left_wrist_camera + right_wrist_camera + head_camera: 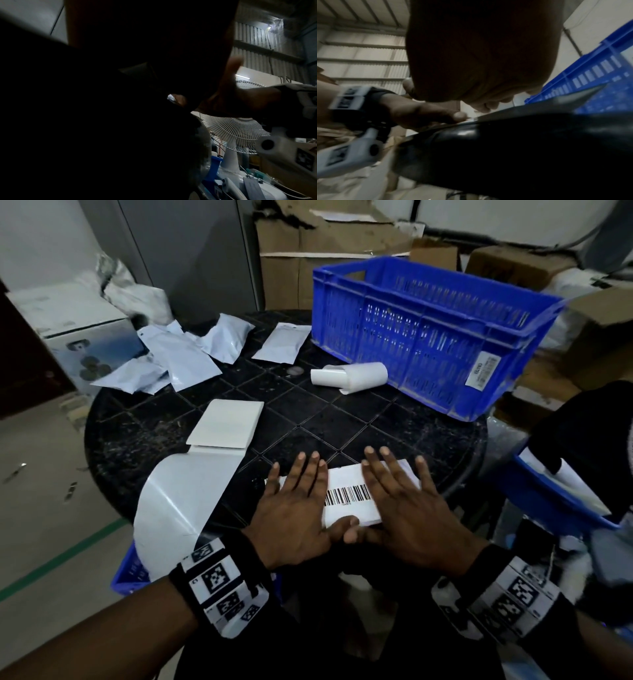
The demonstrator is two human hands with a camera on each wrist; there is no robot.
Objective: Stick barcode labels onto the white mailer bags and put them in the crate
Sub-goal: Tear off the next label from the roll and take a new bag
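Nearest, both hands lie flat with fingers straight and spread, grasping nothing: left hand point(294, 508) and right hand point(407, 508) press a white mailer bag point(352, 517) at the near edge of the round black table point(308, 419), its barcode label point(347, 495) showing between them. Risk, as I judge it: uneven pressure could trap a crease in the label, or the bag could slide off the near edge. Left of them a strip of backing paper point(178, 494) hangs over the rim. Mid-table lies a label roll point(349, 375). Further off sit unlabelled bags point(171, 361) and the blue crate point(428, 337). Cardboard boxes point(308, 244) stand behind it.
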